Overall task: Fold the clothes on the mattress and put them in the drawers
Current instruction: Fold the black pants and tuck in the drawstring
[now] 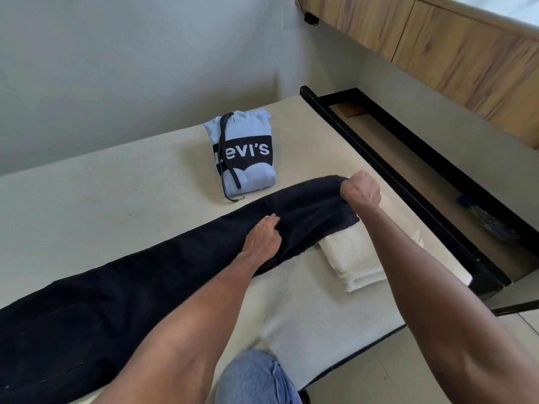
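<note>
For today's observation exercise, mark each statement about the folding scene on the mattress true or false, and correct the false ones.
1. The right hand grips one end of the dark trousers. True.
2. The light blue hoodie lies unfolded. False: it is folded, logo up.
3. The left hand rests on the trousers. True.
4. The trousers lie beside the white folded garment, apart from it. False: they overlap its top.
5. The hoodie lies on the mattress. True.

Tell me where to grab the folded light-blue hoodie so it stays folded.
Judging by its pose, slide a hand under each long side of the light-blue hoodie, coming from the near end. It lies flat as a compact rectangle; tuck in the loose dark drawstring first.
</note>
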